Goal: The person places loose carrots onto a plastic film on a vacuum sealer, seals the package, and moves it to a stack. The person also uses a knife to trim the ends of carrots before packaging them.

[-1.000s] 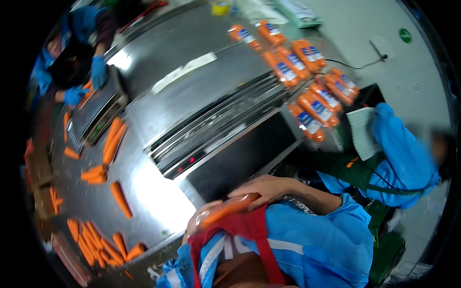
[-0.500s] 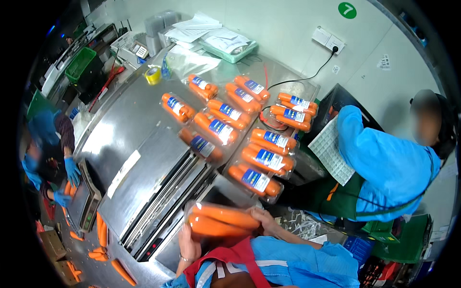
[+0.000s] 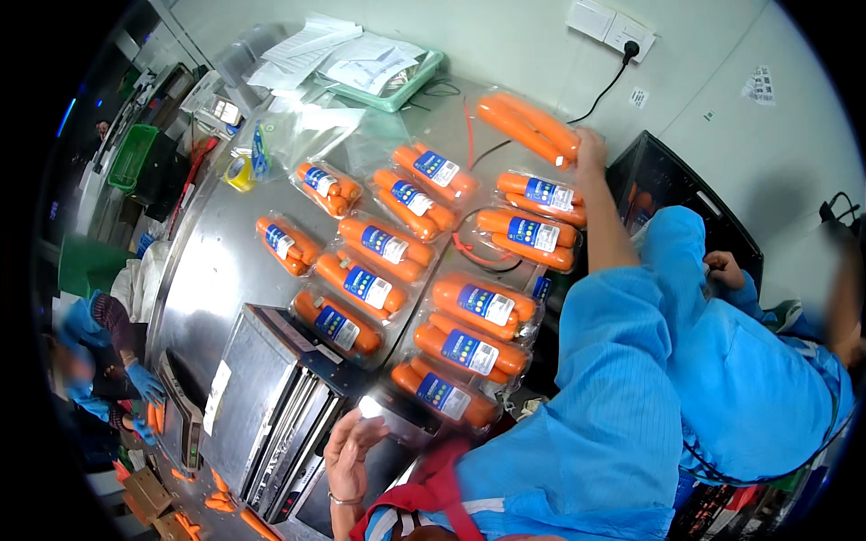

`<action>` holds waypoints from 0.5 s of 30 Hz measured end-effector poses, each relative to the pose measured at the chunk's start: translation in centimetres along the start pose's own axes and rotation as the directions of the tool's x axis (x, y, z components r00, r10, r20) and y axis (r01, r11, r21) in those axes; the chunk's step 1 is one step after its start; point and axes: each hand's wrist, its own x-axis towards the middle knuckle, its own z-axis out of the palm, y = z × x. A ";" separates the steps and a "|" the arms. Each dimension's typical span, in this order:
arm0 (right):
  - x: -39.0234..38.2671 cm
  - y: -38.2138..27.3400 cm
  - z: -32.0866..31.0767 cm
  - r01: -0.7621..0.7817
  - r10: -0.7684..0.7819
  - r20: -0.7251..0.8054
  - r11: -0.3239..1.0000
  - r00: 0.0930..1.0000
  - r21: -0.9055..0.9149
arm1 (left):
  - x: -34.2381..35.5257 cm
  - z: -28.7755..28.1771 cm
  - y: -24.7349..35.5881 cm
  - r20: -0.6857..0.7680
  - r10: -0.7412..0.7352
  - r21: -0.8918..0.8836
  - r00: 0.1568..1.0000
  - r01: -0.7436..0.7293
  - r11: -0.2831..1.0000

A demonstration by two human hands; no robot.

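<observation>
My right hand (image 3: 588, 153) grips the end of a clear bag of carrots (image 3: 523, 122) with no visible label, raised at the back of the table by the wall. Below it lie several labelled packs of carrots (image 3: 379, 242) in rows on the steel table (image 3: 212, 239). My left hand (image 3: 352, 446) is at the front, beside the bag sealing machine (image 3: 253, 397), its fingers loosely bent and apart with no object visible in them.
A co-worker in blue (image 3: 749, 379) is close at the right by a black crate (image 3: 677, 171). A gloved co-worker (image 3: 95, 352) works at a scale (image 3: 176, 415) on the left. Papers in a green tray (image 3: 388, 97), yellow tape (image 3: 237, 176) and cables lie at the back.
The bag of carrots has risen from my lap to the back right in my right hand. My left hand has let go of it. The view has shifted toward the packs.
</observation>
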 end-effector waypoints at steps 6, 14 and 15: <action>8.0 4.9 -7.3 0.025 0.006 0.099 0.952 0.995 -0.305 | 0.9 -0.1 -0.6 -0.135 -0.020 0.015 0.991 0.022 1.000; 8.8 6.3 -4.8 0.129 -0.268 -0.039 0.580 0.963 -0.804 | 2.2 0.8 -0.6 -0.110 -0.121 0.057 0.986 0.128 0.990; 8.7 6.4 -3.8 0.164 -0.397 -0.033 0.450 0.917 -0.878 | 1.6 0.4 -0.7 -0.097 -0.118 0.032 0.988 0.122 0.992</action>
